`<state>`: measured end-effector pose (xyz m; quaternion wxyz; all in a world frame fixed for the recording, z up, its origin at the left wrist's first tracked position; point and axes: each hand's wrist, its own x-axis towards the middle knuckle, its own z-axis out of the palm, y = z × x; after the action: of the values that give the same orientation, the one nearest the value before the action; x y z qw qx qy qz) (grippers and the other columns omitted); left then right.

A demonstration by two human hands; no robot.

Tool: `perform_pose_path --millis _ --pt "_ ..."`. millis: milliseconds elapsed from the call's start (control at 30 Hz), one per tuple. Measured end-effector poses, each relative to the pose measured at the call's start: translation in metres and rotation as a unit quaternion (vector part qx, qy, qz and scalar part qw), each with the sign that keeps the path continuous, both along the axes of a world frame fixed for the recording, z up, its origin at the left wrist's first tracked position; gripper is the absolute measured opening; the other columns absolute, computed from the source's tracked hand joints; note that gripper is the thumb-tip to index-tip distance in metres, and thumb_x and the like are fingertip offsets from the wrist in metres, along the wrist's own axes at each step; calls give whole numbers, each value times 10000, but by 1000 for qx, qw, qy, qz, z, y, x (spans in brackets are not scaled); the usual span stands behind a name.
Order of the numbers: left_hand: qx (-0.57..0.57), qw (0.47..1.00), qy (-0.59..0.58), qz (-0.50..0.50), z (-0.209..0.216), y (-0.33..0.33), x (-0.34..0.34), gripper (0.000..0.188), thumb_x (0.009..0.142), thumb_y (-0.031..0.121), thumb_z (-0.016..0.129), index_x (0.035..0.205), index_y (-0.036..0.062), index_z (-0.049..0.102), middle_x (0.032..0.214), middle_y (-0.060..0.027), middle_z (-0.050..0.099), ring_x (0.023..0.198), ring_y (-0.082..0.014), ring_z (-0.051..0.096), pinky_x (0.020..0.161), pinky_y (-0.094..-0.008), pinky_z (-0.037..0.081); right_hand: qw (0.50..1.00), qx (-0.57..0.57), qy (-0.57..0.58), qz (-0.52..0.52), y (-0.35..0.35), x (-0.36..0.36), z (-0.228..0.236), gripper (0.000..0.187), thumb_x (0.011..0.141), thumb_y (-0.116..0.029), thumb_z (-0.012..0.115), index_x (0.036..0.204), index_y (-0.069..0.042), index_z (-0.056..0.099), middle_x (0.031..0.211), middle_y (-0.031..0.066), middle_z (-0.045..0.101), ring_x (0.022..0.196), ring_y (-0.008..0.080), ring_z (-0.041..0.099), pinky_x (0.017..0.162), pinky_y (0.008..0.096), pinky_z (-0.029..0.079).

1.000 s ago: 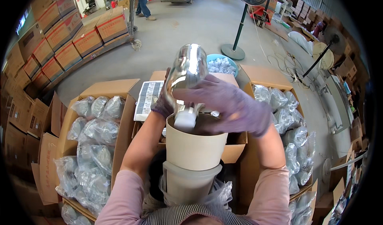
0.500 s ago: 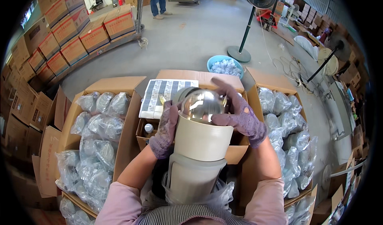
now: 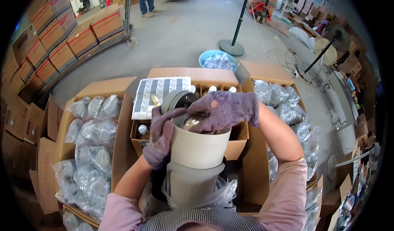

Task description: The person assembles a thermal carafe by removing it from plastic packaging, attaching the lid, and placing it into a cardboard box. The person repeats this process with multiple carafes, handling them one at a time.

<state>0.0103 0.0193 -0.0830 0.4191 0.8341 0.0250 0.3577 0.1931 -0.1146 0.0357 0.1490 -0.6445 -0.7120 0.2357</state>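
Note:
A cream cylinder [image 3: 199, 149] stands upright in front of me, resting on a grey cylinder [image 3: 191, 184] with clear plastic film around its base. In its mouth sits a shiny, silvery dome-ended liner [image 3: 193, 122], like a vacuum flask's, mostly hidden. My gloved right hand [image 3: 215, 110] curves over the liner from the right, its fingers closed down on it. At the left rim my gloved left hand [image 3: 158, 134] is closed around a grey threaded cap [image 3: 172, 103], which tilts beyond the cylinder's mouth; part of that grip is hidden.
Cartons of bagged rounded parts flank me, left [image 3: 92, 145] and right [image 3: 283, 104]. Ahead, a divided carton [image 3: 236, 145] holds white-capped bottles, with a label sheet stack [image 3: 158, 91] on it. Farther off are a blue basin [image 3: 217, 61], a standing fan [image 3: 232, 46], stacked cartons and a person.
The silvery liner has gone lower into the cream cylinder. My right hand has swung from the right side to over the top. The whole view has shifted slightly.

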Motion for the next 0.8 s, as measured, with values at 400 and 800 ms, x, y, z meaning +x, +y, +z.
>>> perform_pose_path --millis 400,800 --pt "43 998 34 17 -7 -12 -5 456 948 356 464 1127 -6 675 1107 -162 686 1077 -390 510 1056 -511 294 998 -55 -30 18 -1 -21 -13 461 904 -378 612 1256 -80 608 956 173 700 861 308 686 792 375 540" --pt "67 998 5 6 -13 -1 -8 461 971 375 474 1118 3 703 1100 -204 666 1121 -371 499 1014 -470 386 987 42 146 52 -15 -4 -42 582 801 -312 728 1269 1 581 1167 174 649 1098 316 627 950 391 505"
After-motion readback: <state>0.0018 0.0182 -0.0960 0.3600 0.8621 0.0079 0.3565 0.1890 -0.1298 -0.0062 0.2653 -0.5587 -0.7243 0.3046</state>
